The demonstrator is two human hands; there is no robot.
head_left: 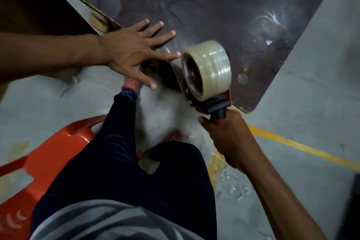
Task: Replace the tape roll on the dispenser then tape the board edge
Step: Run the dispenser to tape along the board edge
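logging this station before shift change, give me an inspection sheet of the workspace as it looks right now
surface: grey concrete floor with a yellow painted line
job's things: large dark glossy board lying flat; red and black tape dispenser carrying a clear tape roll, set at the board's near edge
clutter: crumpled clear tape scraps on the floor; brown cardboard sheet overlapping the board
hands: left hand spread flat, pressing at the board edge; right hand gripping the dispenser handle
cables: nothing seen
surroundings: orange plastic chair under the person
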